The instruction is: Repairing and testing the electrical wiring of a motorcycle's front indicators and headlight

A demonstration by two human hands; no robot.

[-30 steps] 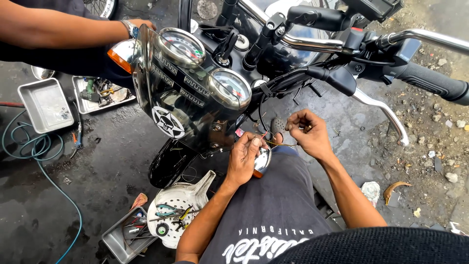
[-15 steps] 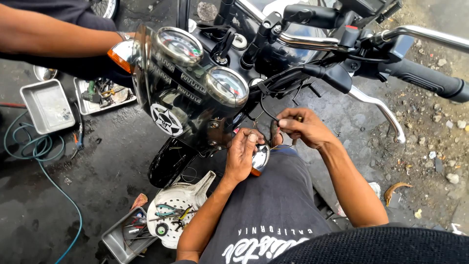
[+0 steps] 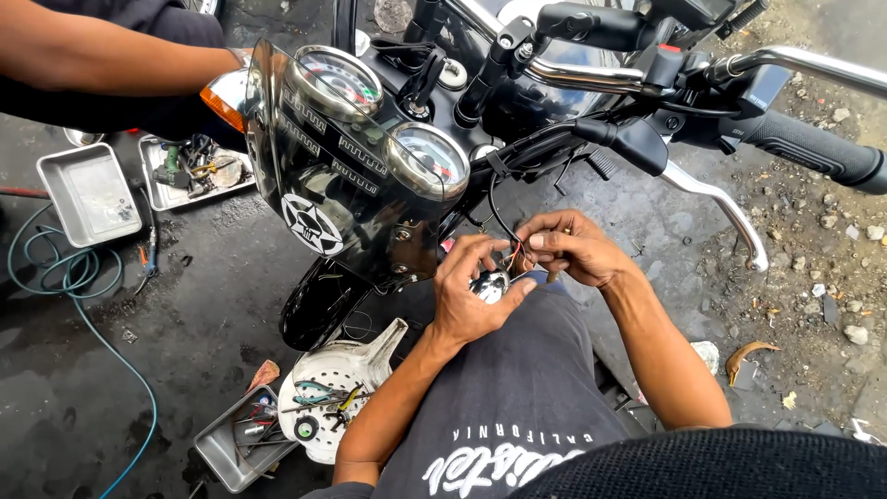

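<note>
Fingers (image 3: pixel 545 242) of the right hand (image 3: pixel 573 249) are pinched shut on thin red and dark wires (image 3: pixel 514 254), seen from the head camera looking down. The left hand (image 3: pixel 471 291) is curled around a small shiny chrome part (image 3: pixel 490 286), with the thumb on one side and the fingers wrapped over the top, so it is closed on it. The chrome part sits low in the left palm, just above the person's dark lap. The wires run up and to the right from the chrome part to the right fingertips, so their long way goes from the left hand to the right hand. The two hands are almost touching, and the wires are the short bridge between them. The right hand is nearer to the loose ends of the wires, and the left hand is nearer to the shiny part. Both hands sit just under the motorcycle's dark windscreen (image 3: pixel 323 194) and its two round gauges (image 3: pixel 427 159). A black cable (image 3: pixel 494 208) hangs down from the handlebar (image 3: pixel 554 79) toward the hands. Another person's arm (image 3: pixel 102 60) lies across the top left and is well apart from these hands. On the wet ground to the left lie a metal tray (image 3: pixel 88 194), a green hose (image 3: pixel 55 268) and a chrome cover (image 3: pixel 346 370) with small tools (image 3: pixel 319 397) on it.
</note>
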